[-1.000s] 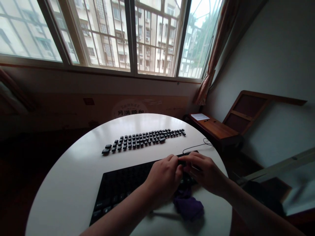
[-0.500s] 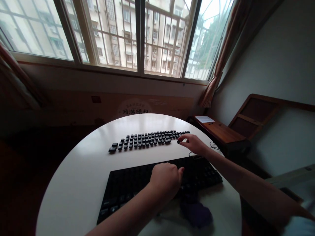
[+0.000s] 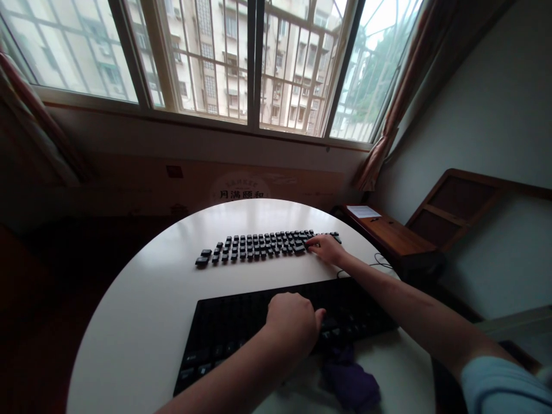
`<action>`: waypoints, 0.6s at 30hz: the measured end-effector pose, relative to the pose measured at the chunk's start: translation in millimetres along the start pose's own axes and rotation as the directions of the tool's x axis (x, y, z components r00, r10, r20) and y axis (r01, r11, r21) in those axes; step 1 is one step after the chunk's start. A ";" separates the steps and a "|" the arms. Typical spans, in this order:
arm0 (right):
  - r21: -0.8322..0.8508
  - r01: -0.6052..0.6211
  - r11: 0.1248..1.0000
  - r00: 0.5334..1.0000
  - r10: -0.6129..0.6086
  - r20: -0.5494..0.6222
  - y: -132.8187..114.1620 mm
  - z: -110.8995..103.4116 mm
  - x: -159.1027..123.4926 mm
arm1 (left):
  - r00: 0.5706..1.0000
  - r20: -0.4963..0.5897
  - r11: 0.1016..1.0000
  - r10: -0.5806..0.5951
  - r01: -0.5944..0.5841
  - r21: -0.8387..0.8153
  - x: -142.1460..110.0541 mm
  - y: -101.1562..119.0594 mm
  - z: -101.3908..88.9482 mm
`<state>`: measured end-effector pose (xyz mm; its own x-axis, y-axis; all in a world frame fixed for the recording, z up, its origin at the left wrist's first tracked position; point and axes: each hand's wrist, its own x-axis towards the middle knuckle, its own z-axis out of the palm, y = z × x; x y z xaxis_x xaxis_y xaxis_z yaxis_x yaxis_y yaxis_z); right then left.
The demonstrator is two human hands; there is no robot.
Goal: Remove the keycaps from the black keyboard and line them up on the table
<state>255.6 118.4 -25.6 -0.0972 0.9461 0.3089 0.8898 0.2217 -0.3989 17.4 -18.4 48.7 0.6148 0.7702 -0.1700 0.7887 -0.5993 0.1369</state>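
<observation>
Keycaps (image 3: 264, 247), small and black, sit in close rows on the far half of a round white table (image 3: 138, 310), two larger ones at the left end. From where I'm standing, the person's right hand (image 3: 325, 248) is in at the right part of those rows, thumb and fingers drawn nearly together; I can't tell whether a keycap is pinched there. Nearer the person, the left hand (image 3: 293, 319) is over the middle of a black keyboard (image 3: 233, 313), fingers curled in, thumb poking out; I can't see if it grips anything. Purple cloth (image 3: 353, 384) lies crumpled by the keyboard's near edge.
</observation>
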 end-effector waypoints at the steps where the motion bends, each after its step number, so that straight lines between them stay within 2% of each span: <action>1: 0.000 0.007 1.000 1.000 -0.007 -0.003 -1.2 0.8 0.7 | 1.000 0.007 1.000 0.005 -0.005 0.002 -0.4 0.3 0.6; 4: -0.001 0.032 0.999 0.999 -0.032 -0.028 -7.7 -2.5 -0.8 | 1.000 -0.001 1.000 0.026 -0.026 0.009 -1.4 0.4 2.4; 7: -0.002 0.046 0.999 0.996 -0.046 -0.080 -18.6 -17.5 -9.5 | 0.999 -0.027 0.999 0.038 -0.037 0.011 -1.6 -0.2 3.0; 13: 0.118 0.139 0.983 0.952 -0.100 -0.289 -47.9 -76.7 -53.3 | 0.999 -0.030 1.000 0.026 -0.026 0.016 -0.5 -0.4 1.7; 16: 0.201 0.092 0.975 0.949 -0.024 -0.315 -51.9 -107.5 -85.3 | 0.999 -0.028 0.999 0.046 -0.045 0.016 0.6 0.0 4.9; 18: 0.279 0.032 0.960 0.939 0.067 -0.337 -47.6 -122.1 -108.8 | 0.989 -0.101 0.994 0.104 -0.105 0.000 2.2 0.4 9.5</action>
<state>278.3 -23.9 65.2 0.1185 0.8238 0.5544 0.7263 0.3088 -0.6141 19.1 -19.1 39.1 0.6902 0.7215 -0.0551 0.7199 -0.6769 0.1536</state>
